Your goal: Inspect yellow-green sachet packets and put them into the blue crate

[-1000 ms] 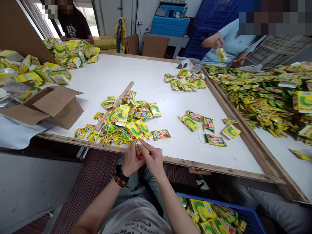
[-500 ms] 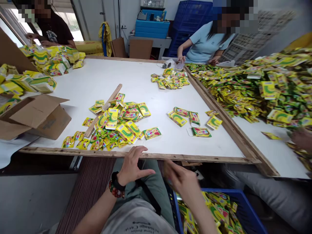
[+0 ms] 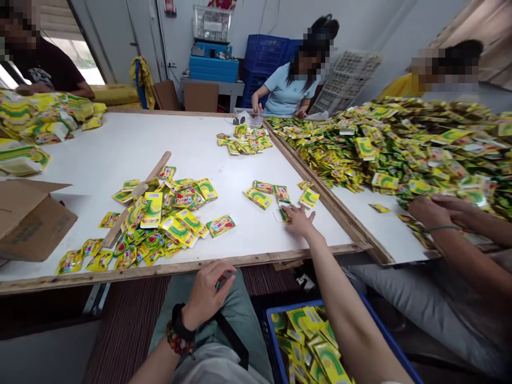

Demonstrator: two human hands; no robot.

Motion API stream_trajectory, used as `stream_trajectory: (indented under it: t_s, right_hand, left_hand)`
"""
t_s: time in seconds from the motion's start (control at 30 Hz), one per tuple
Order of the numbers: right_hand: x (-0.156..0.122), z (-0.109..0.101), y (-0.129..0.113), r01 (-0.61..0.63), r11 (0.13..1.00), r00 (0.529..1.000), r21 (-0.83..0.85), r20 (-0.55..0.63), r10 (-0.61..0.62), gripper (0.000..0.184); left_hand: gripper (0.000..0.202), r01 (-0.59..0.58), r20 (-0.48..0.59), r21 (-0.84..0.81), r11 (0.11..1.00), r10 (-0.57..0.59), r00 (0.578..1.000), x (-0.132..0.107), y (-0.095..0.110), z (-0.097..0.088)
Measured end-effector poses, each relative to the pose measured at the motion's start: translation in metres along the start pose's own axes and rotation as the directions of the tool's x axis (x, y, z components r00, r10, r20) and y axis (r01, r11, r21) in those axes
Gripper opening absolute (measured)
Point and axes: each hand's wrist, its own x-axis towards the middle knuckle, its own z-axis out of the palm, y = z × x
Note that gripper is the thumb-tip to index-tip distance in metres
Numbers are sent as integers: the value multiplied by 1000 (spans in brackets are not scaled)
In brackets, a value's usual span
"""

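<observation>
My right hand (image 3: 300, 220) reaches out over the white table (image 3: 120, 154), fingers spread flat, fingertips on a yellow-green packet (image 3: 281, 214) at the near edge of a small group of packets (image 3: 264, 195). My left hand (image 3: 208, 290) hovers over my lap just below the table's wooden front edge, fingers loosely curled, thumb out, and I can make out nothing in it. It wears a black band and a bead bracelet. A larger pile of packets (image 3: 168, 216) lies left of centre, beside a wooden stick (image 3: 138, 194).
A blue crate (image 3: 280, 357) with packets stands by my right knee. An open cardboard box (image 3: 28, 224) sits at the left. A huge packet heap (image 3: 400, 144) covers the adjoining table, where another person's hands (image 3: 434, 210) work. Two more people sit at the far side.
My right hand left the packet both hands held, dipped towards the blue crate, then stretched out to the packets on the table. My left hand dropped below the table edge. The view swung right.
</observation>
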Motion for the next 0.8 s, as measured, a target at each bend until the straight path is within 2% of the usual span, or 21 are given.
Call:
stream_trajectory:
  t_s: [0.1, 0.13, 0.2, 0.23, 0.3, 0.37, 0.43, 0.53, 0.63, 0.7, 0.8]
  right_hand:
    - [-4, -1, -16, 77, 997, 997, 11, 1, -77, 51]
    - [-15, 0, -27, 87, 995, 995, 52, -47, -85, 52]
    - [-51, 6, -60, 107, 965, 980, 238, -191, -61, 60]
    - [-73, 9, -80, 125, 917, 962, 378, -272, -19, 62]
    - [-117, 16, -121, 149, 775, 957, 614, -286, 43, 60]
    - [-152, 21, -154, 152, 625, 972, 765, -229, 44, 47]
    - [-173, 24, -173, 151, 514, 980, 844, -194, 31, 31]
    - [-176, 27, -181, 99, 327, 994, 940, -106, 6, 28]
    - [-164, 25, -181, -83, 91, 994, 992, 90, -68, 23]
    - [-158, 23, -183, -203, 13, 971, 979, 203, -125, 21]
    - [-153, 19, -185, -308, 7, 934, 951, 304, -190, 23]
  left_hand:
    - [13, 70, -91, -2, 998, -70, 993, -5, -1, 11]
    - [18, 90, -134, 10, 996, -88, 987, -5, -2, 17]
    - [45, 107, -211, 62, 992, -91, 973, -1, -1, 30]
    - [62, 98, -238, 94, 991, -73, 968, 3, 0, 37]
    - [83, 62, -280, 141, 988, -20, 960, 12, 1, 47]
    - [79, 47, -333, 153, 987, 6, 943, 21, 1, 49]
    - [72, 86, -382, 157, 984, -20, 924, 27, -3, 44]
    - [76, 133, -421, 180, 975, -45, 906, 26, -16, 36]
    - [78, 75, -468, 234, 969, 45, 883, 18, -32, 36]
    - [79, 30, -512, 290, 957, 128, 849, 13, -43, 38]
    - [78, -47, -537, 350, 936, 241, 808, 11, -52, 40]
